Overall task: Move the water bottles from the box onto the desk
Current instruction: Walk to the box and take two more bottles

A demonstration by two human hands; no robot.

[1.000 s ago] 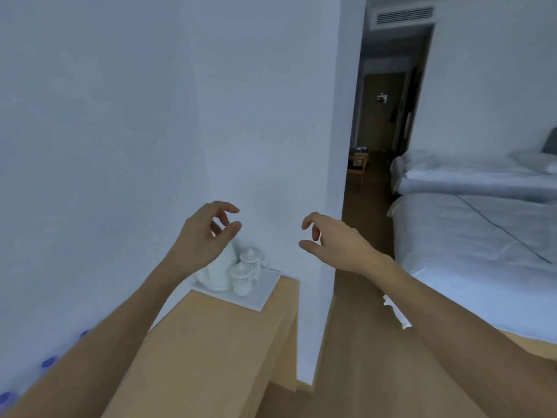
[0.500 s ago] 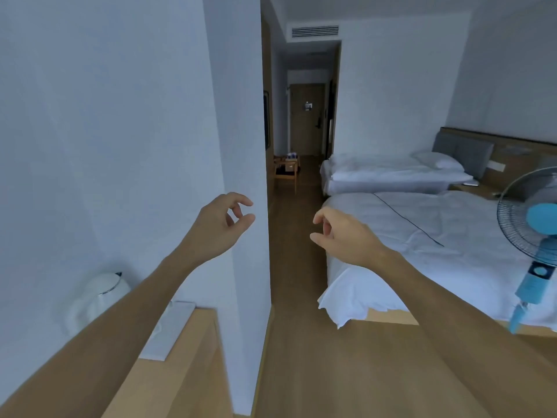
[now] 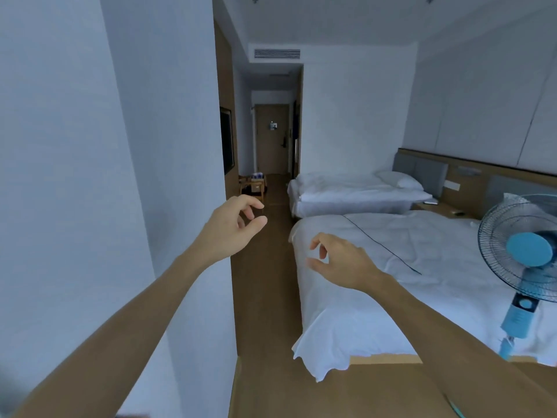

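Observation:
Both arms reach forward and neither hand holds anything. My left hand (image 3: 232, 227) hovers beside the white wall corner, fingers loosely curled, thumb and forefinger apart. My right hand (image 3: 340, 260) floats lower, over the near bed's foot corner, fingers also loosely curled. Far down the corridor stands a small wooden rack (image 3: 253, 187) with a bluish-white pack (image 3: 258, 176) on top, too small to identify. No desk is in view.
A white wall corner (image 3: 180, 206) juts out on the left. A wooden floor strip (image 3: 265, 297) runs between it and the near bed (image 3: 407, 267). A second bed (image 3: 355, 191) lies beyond. A blue standing fan (image 3: 524, 254) is at the right, a door (image 3: 272, 140) at the corridor's end.
The view has swung right and up: the desk with kettle and cups has left the frame, and the corridor, beds and fan have come in. Both hands stay raised with nothing in them.

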